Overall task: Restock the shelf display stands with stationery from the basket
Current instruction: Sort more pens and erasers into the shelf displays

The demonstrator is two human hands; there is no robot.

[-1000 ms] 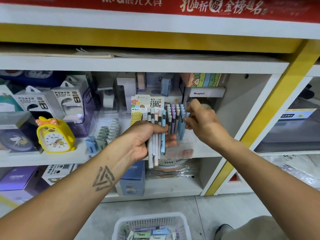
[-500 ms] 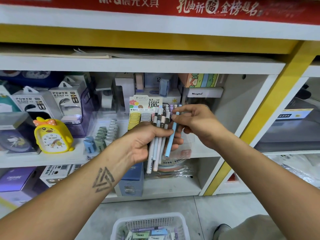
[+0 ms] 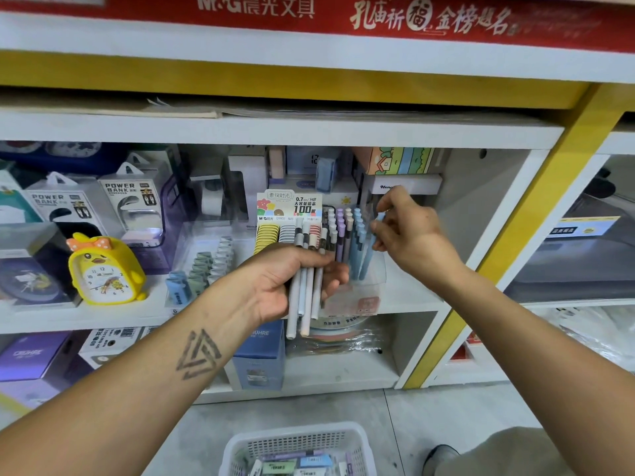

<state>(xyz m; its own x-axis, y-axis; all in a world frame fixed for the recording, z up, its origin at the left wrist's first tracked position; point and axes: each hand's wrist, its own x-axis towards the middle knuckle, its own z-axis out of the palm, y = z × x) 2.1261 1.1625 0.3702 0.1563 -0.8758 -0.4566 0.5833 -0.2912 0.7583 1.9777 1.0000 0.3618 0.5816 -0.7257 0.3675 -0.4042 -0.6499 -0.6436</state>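
My left hand grips a bundle of pastel pens, held upright in front of the middle shelf. My right hand pinches one light blue pen and holds it slanted at the right side of the clear display stand. Rows of grey, purple and blue pens stand in that stand. A white basket with boxed stationery sits on the floor below.
Left of the stand are yellow and grey lead cases, small clips, a yellow duck clock and power bank boxes. Boxes fill the lower shelf. A yellow post borders the bay on the right.
My right hand drew one blue pen out of the bundle and carried it right, up to the blue row in the stand. My left hand stayed in place with the rest.
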